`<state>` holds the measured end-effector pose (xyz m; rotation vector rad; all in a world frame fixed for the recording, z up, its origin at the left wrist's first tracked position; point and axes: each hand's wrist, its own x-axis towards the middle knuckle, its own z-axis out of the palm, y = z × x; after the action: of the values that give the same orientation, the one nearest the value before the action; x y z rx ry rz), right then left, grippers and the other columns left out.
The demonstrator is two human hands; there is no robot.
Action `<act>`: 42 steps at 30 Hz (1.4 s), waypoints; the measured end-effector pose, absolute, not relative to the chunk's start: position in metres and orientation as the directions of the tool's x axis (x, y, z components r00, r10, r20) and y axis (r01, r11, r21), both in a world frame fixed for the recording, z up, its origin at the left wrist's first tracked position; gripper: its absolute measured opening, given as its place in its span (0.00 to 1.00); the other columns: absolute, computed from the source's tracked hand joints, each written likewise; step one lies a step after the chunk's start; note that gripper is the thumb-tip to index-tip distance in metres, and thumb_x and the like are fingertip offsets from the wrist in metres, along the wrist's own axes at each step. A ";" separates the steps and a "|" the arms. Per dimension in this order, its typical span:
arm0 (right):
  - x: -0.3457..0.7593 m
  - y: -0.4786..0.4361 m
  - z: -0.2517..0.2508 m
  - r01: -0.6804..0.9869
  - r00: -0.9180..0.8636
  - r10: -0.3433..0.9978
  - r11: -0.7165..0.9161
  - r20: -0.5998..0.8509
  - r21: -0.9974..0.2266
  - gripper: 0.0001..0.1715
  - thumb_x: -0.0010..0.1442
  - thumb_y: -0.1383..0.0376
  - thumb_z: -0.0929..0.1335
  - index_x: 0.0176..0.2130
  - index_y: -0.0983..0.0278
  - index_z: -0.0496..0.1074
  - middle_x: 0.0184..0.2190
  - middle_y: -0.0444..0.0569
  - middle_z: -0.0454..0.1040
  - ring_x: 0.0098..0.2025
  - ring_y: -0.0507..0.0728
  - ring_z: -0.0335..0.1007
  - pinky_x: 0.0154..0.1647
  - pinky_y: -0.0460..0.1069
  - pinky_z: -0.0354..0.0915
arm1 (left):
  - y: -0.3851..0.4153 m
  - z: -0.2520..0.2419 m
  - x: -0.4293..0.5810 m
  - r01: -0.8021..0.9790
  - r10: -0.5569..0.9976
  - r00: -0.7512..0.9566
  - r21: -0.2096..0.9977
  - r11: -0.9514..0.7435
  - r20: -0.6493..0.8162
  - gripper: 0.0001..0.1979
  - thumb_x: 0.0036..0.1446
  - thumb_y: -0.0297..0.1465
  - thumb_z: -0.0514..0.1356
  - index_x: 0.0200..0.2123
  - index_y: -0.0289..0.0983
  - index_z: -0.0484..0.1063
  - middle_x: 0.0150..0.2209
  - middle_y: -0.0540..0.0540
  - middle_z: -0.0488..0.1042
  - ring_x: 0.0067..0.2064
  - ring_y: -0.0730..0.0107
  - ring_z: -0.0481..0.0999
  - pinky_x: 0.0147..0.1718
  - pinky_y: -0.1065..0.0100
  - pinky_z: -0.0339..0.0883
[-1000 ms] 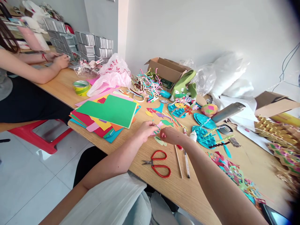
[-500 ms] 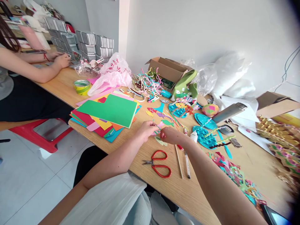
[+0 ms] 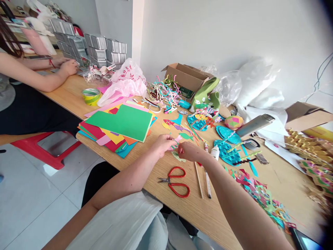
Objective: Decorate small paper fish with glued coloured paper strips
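A: Hands, then: where are they?

B: Both are over the near edge of the wooden table (image 3: 182, 206), close together. The left hand (image 3: 161, 144) has its fingertips pinched on a small pink paper cutout (image 3: 177, 139). The right hand (image 3: 191, 151) is curled with its knuckles toward the camera, and its fingertips are at the same piece.

A: Is the right one gripping it too?

B: I cannot tell, because its fingers are hidden behind the back of the hand.

A: So where does the cutout sit?

B: It is in the narrow gap between the two hands, sticking up past the left fingertips and raised just off the tabletop.

A: What lies around it?

B: A green cutout (image 3: 178, 157) lies flat just below the hands. The red scissors (image 3: 177, 182) are nearer the table edge, with a wooden stick (image 3: 199, 178) and a pen (image 3: 207, 180) beside them. A stack of coloured paper (image 3: 121, 125) is on the left and a small glue bottle (image 3: 214, 151) on the right. Another person's hand (image 3: 68, 67) rests at the far left end, well apart.
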<state>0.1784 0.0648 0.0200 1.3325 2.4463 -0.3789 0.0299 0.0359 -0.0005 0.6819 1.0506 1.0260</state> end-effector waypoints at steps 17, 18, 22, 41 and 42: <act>0.188 0.057 0.023 0.866 -0.498 0.806 0.440 -0.321 -0.238 0.06 0.47 0.70 0.67 0.27 0.65 0.75 0.28 0.50 0.77 0.30 0.55 0.70 0.29 0.46 0.58 | 0.037 -0.002 0.029 -0.312 0.916 0.131 0.861 0.401 -0.379 0.08 0.40 0.24 0.68 0.24 0.34 0.69 0.26 0.49 0.73 0.29 0.73 0.72 0.31 0.70 0.66; 0.190 0.056 0.024 0.866 -0.494 0.812 0.428 -0.311 -0.258 0.05 0.47 0.71 0.67 0.27 0.65 0.74 0.27 0.49 0.77 0.29 0.55 0.70 0.28 0.46 0.58 | 0.037 -0.001 0.029 -0.309 0.916 0.132 0.862 0.401 -0.379 0.09 0.40 0.25 0.68 0.23 0.34 0.69 0.26 0.49 0.73 0.30 0.73 0.72 0.32 0.70 0.66; 0.197 0.051 0.028 0.862 -0.471 0.839 0.373 -0.272 -0.343 0.05 0.48 0.70 0.65 0.26 0.64 0.71 0.23 0.45 0.74 0.25 0.52 0.66 0.25 0.46 0.56 | 0.036 0.001 0.029 -0.294 0.912 0.128 0.864 0.410 -0.389 0.11 0.39 0.28 0.69 0.24 0.35 0.69 0.26 0.49 0.73 0.30 0.72 0.72 0.31 0.70 0.65; 0.221 0.011 0.008 0.283 -0.223 0.956 -0.124 -0.191 -0.951 0.11 0.41 0.58 0.69 0.23 0.64 0.70 0.19 0.41 0.64 0.24 0.50 0.54 0.27 0.47 0.53 | 0.022 0.010 0.026 -0.315 0.888 0.460 0.938 0.142 0.020 0.12 0.42 0.33 0.68 0.30 0.35 0.72 0.36 0.44 0.78 0.40 0.65 0.75 0.34 0.70 0.61; 0.221 0.011 0.007 0.287 -0.231 0.954 -0.122 -0.192 -0.950 0.11 0.41 0.58 0.69 0.22 0.64 0.69 0.19 0.41 0.64 0.24 0.50 0.54 0.27 0.47 0.52 | 0.022 0.009 0.027 -0.281 0.886 0.463 0.951 0.127 0.019 0.12 0.43 0.33 0.68 0.30 0.35 0.72 0.36 0.44 0.78 0.40 0.65 0.75 0.34 0.70 0.61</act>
<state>0.2211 0.0110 0.0075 2.1280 2.3230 -2.1009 0.0268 0.0220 0.0091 1.1343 0.6669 0.9477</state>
